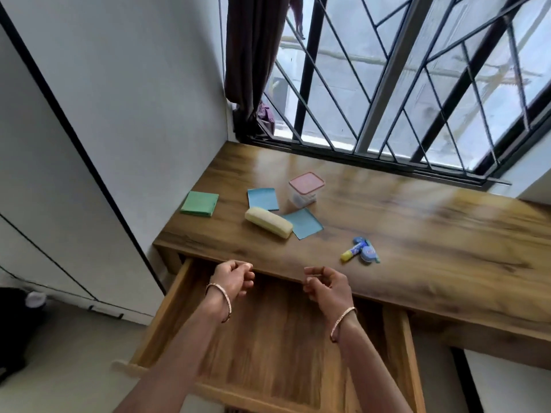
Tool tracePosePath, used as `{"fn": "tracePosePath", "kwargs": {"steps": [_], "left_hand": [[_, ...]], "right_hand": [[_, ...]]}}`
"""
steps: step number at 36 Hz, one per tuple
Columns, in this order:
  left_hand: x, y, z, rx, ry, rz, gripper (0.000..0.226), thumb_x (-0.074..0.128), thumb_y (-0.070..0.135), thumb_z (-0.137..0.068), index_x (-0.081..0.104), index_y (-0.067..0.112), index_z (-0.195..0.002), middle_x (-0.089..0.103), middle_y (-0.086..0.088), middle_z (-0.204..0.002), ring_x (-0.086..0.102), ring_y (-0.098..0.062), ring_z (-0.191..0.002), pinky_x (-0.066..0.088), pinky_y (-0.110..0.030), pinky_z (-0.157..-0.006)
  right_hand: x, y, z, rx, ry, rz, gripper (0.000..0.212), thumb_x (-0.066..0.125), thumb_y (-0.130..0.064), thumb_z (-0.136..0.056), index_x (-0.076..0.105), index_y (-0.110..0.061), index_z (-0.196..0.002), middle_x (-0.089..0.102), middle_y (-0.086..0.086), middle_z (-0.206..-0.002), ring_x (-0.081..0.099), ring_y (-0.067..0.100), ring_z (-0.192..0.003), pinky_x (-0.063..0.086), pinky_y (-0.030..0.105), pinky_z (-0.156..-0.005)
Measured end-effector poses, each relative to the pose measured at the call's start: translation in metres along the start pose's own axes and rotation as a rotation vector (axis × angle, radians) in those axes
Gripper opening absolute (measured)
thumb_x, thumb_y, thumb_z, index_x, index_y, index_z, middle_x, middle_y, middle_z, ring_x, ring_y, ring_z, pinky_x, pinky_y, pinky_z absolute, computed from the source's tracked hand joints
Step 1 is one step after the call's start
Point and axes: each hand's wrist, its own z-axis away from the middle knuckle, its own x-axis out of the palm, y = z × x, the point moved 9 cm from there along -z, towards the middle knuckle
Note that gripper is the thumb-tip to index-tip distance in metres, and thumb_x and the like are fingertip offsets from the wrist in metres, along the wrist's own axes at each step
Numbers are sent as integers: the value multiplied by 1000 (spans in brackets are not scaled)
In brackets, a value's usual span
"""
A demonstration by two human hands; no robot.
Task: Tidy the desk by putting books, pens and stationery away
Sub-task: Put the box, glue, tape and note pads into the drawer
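A wooden drawer (179, 296) is pulled out under the desk (417, 234), and nothing lies in the part I can see. My left hand (234, 277) and my right hand (326, 286) hover over it near the desk's front edge, fingers loosely curled, holding nothing. On the desk lie a green pad (199, 204), a blue pad (263, 198), a blue sheet (305, 223), a pale yellow pencil case (268, 222), a clear box with a pink lid (306, 189) and a glue stick with a blue correction tape (360, 251).
A barred window (387, 84) runs along the back of the desk, with a dark curtain (253, 55) bunched at its left corner. A white wardrobe (59, 174) stands on the left. A dark object (18, 323) sits on the floor at far left.
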Motion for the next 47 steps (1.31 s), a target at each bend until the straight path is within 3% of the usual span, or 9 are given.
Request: {"fn": "tracePosePath", "kwargs": {"steps": [7, 10, 15, 19, 25, 34, 41, 44, 47], "left_hand": [[-14, 55, -78, 80, 19, -126, 14, 57, 15, -93, 59, 16, -79, 65, -4, -73, 59, -15, -60, 46, -25, -50], [-5, 83, -112, 169, -5, -233, 7, 67, 26, -84, 63, 20, -81, 70, -3, -78, 67, -20, -74, 58, -42, -77], [32, 151, -137, 372, 16, -456, 25, 73, 36, -77, 64, 20, -95, 70, 1, -91, 66, -17, -85, 53, -30, -82], [76, 185, -157, 497, -21, -592, 47, 77, 42, -72, 59, 19, -109, 66, 0, -102, 63, -18, -94, 50, -32, -85], [130, 206, -184, 617, -68, -786, 72, 75, 57, -64, 48, 21, -120, 58, -5, -121, 57, -26, -111, 48, -40, -92], [162, 202, -201, 651, -60, -890, 85, 69, 71, -57, 41, 26, -124, 58, -4, -121, 59, -30, -108, 48, -40, -90], [158, 197, -197, 691, 13, -817, 86, 68, 75, -58, 47, 22, -122, 64, -5, -116, 62, -30, -102, 51, -37, -80], [147, 188, -185, 687, 26, -757, 85, 75, 66, -60, 50, 18, -126, 63, -7, -118, 60, -30, -106, 46, -34, -79], [129, 174, -160, 699, 37, -674, 86, 76, 67, -57, 54, 20, -126, 65, -5, -118, 61, -27, -106, 48, -32, -80]], "right_hand": [[49, -51, -88, -119, 88, 341, 17, 64, -10, -83, 71, -18, -97, 73, -1, -86, 67, 11, -78, 55, 26, -75], [69, -66, -120, -182, 97, 565, 33, 61, -13, -82, 67, -17, -114, 70, 1, -109, 63, 18, -102, 48, 29, -94], [104, -60, -163, -165, 14, 898, 53, 60, -33, -85, 47, -24, -135, 53, 2, -133, 44, 26, -123, 40, 40, -98], [113, -49, -176, -150, -30, 994, 60, 63, -44, -83, 43, -31, -138, 50, -2, -134, 41, 25, -125, 40, 42, -95], [100, -37, -178, -165, -2, 913, 63, 71, -44, -75, 48, -33, -132, 53, -3, -124, 48, 23, -118, 41, 36, -95], [14, -3, -136, -108, 218, 703, 60, 79, -39, -63, 61, -26, -118, 60, -5, -111, 53, 17, -105, 42, 25, -87], [-51, 15, -90, -74, 407, 452, 62, 91, -37, -52, 68, -26, -109, 64, -15, -102, 61, 7, -94, 51, 27, -83], [-69, 25, -64, -36, 431, 311, 59, 91, -39, -54, 68, -31, -107, 67, -17, -101, 63, 2, -91, 51, 23, -75], [-85, 43, -36, 19, 392, 203, 57, 91, -42, -52, 68, -37, -105, 71, -15, -99, 64, 7, -92, 55, 32, -75]]}}
